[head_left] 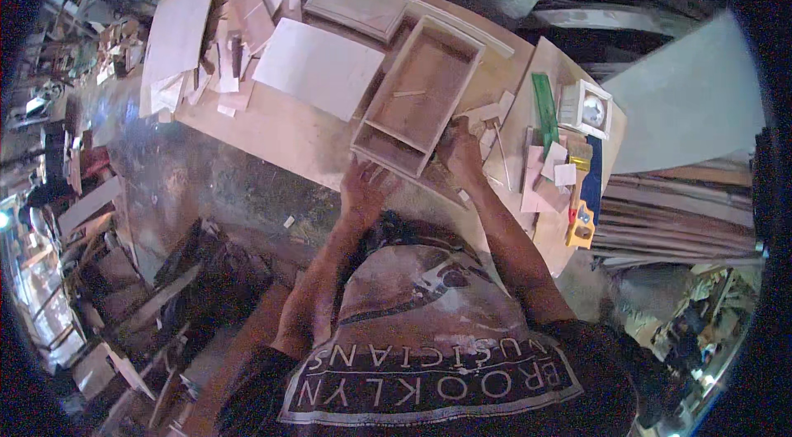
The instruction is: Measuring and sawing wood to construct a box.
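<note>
A shallow open-topped wooden box (433, 66) lies tilted across the worktable, with a divider strip (393, 137) crossing it near its close end. A thin wood sliver (409, 94) rests inside. My left hand (365, 188) is at the box's near left corner, fingers bent against its near end. Beside the right wall, low down, my right hand (462, 153) has its fingers curled in against the box; shadow partly hides the fingertips. Behind and left of it is a flat wooden panel with a moulded edge (351, 2), next to a pale sheet (318, 66).
Wood offcuts (247, 12) pile up on the table's (247, 136) left end. At the right lie a green strip (544, 107), a white square frame with a round centre (587, 110), a paintbrush (580, 158) and a yellow-handled saw (581, 227). Stacked boards (676, 210) stand beyond.
</note>
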Available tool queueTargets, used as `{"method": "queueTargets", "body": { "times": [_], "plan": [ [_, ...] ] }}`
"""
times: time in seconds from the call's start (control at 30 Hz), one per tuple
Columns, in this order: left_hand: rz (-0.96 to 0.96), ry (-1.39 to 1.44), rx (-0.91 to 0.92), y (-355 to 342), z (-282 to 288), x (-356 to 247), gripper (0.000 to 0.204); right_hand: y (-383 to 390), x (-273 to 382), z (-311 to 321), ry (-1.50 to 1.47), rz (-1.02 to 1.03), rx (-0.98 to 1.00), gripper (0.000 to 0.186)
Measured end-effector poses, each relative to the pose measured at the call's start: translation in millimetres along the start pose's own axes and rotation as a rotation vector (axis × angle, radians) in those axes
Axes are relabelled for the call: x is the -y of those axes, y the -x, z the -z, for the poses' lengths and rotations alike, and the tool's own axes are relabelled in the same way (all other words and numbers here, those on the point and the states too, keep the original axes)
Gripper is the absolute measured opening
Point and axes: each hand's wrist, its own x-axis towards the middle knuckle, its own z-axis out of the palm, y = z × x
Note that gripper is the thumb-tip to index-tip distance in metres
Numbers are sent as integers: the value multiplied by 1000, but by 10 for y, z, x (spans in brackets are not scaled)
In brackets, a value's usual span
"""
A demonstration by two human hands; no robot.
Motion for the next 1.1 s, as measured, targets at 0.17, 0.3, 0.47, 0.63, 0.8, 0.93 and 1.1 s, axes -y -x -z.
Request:
{"method": "queueTargets", "body": {
  "times": [0.17,0.3,0.47,0.63,0.8,0.93,1.1],
  "plan": [
    [-128,-82,200,-70,209,133,54,-50,126,-9,-31,-265,-33,38],
    [-62,36,127,-190,282,214,58,-87,-23,-86,268,-314,-40,29],
    [-560,-647,326,-361,573,445,46,-51,-155,-110,277,-159,-80,34],
    [-104,-30,53,-154,137,202,60,65,-130,119,254,-163,-54,35],
    [-111,53,95,-207,139,247,61,268,-309,384,-193,-386,-17,31],
    [-22,37,-25,-65,-48,118,64,522,-97,650,-732,-500,-103,17],
    [-320,-366,205,-491,508,488,48,464,168,635,-1033,-438,40,11]
  ]
}}
